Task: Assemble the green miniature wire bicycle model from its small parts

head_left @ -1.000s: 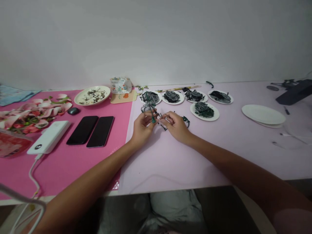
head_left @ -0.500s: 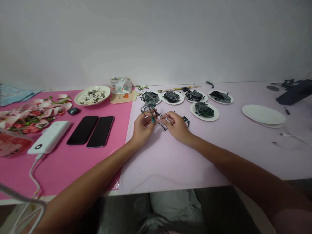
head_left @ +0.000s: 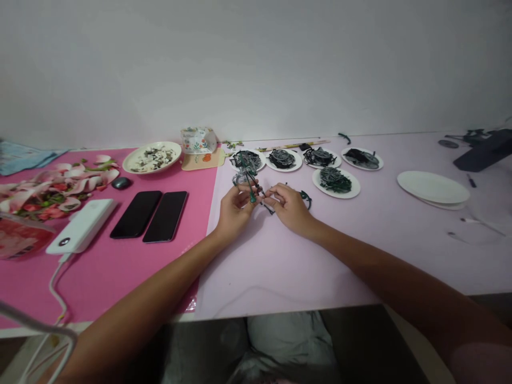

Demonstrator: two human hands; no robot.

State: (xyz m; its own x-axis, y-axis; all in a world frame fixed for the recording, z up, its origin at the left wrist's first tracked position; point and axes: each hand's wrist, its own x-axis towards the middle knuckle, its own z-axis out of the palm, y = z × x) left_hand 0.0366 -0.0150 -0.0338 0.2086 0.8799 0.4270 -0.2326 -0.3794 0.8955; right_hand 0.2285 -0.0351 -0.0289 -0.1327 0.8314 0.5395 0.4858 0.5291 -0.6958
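Fingers (head_left: 247,209) snug around green piece (head_left: 253,199)

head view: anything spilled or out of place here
Yes: a dark strip lies loose near the wall, off the plates holding similar dark pieces. Petals are scattered over the pink sheet, as if spilled.

The dark green model part (head_left: 252,198) looks like moulded plastic, as does the smooth white power bank (head_left: 82,226); both black phones (head_left: 136,214) have sleek, glass-like faces. The pink sheet (head_left: 120,272) has a slick plastic sheen, the wall (head_left: 256,64) looks matt, and the blue cloth (head_left: 24,157) is softly creased.
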